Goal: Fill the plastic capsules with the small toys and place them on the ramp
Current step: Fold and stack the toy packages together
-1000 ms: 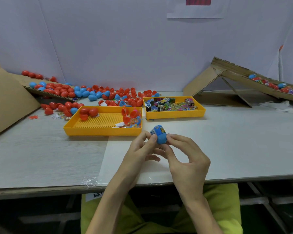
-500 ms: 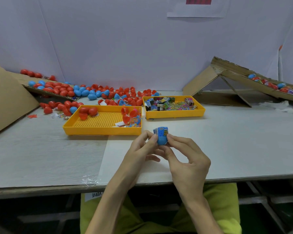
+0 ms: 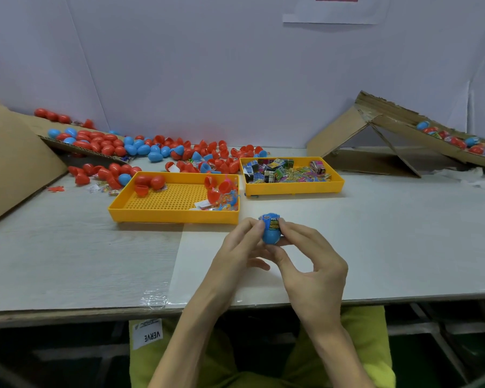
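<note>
A blue capsule half is held over the table in front of me, with a small printed toy packet sticking out of its top. My left hand pinches the capsule and packet from the left. My right hand pinches them from the right, fingertips on the packet. The cardboard ramp rises at the far right and carries several red and blue capsules.
A yellow tray with red capsule halves and small toys sits ahead on the left. A second yellow tray holds printed toy packets. Loose red and blue capsules pile at the back left beside cardboard.
The capsule has turned upright between my fingers and the packet now stands out of its top. Both hands stayed in the same spot above the table.
</note>
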